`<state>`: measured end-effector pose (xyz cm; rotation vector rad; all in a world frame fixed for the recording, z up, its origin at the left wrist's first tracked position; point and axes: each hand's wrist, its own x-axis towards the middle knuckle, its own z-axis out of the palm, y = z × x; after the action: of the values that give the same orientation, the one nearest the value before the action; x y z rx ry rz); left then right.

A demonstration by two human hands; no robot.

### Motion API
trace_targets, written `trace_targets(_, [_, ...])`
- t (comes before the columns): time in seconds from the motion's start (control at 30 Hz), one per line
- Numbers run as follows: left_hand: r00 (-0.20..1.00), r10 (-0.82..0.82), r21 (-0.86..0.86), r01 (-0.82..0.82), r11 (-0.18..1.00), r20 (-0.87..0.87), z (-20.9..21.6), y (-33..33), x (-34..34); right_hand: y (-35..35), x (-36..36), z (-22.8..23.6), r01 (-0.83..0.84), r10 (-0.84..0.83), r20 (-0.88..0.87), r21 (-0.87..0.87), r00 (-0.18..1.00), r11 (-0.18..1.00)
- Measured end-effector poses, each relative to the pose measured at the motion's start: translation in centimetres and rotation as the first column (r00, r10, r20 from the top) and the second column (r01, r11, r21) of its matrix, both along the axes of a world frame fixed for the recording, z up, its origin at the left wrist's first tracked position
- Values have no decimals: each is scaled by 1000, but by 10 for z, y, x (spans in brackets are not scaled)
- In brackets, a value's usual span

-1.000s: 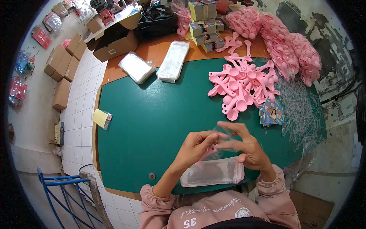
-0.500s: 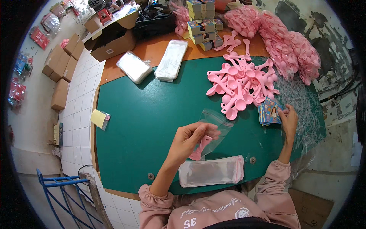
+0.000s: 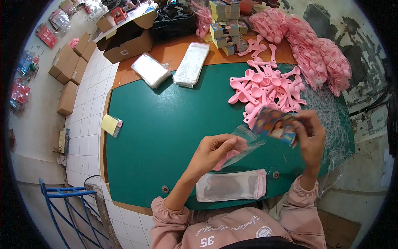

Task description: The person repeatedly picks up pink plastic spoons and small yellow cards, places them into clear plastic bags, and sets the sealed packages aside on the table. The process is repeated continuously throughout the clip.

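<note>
My left hand pinches a clear plastic bag over the middle of the table, and a pink spoon shows inside it. Blue printed cards are gripped in my right hand, blurred by motion, close to the bag's upper end; how many cards there are I cannot tell. Just beyond lies a heap of pink spoons. Below my hands, near the table's front edge, rests a stack of clear bags.
A packet with a yellow card lies at the left table edge. Two piles of clear bags sit at the back, beside an open cardboard box. Bundled cards and bulging bags of pink spoons stand at the back right.
My right hand has lifted the cards off the table and brought them left, toward the bag. My left hand has shifted slightly to the right with the bag.
</note>
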<state>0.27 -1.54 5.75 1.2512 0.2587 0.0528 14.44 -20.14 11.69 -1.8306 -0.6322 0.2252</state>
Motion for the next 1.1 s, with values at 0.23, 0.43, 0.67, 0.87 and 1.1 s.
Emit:
trace_targets(0.23, [986,-80,276,119,954,-148,0,7,-4,15,-9,14,-347,441,417,-283,795,894])
trace_targets(0.43, [990,-86,364,122,923,-112,10,5,-3,15,-13,31,-319,516,406,-461,754,828])
trace_targets(0.67, [996,-91,412,75,908,18,2,5,-1,43,-1,20,-550,689,295,-433,662,714])
trace_targets(0.87, [1000,-6,477,-3,879,16,2,13,0,71,4,-25,-714,758,95,-276,645,643])
trace_targets(1.1, [987,-122,589,157,793,-100,-13,43,-19,65,15,-41,-644,616,-214,-100,758,758])
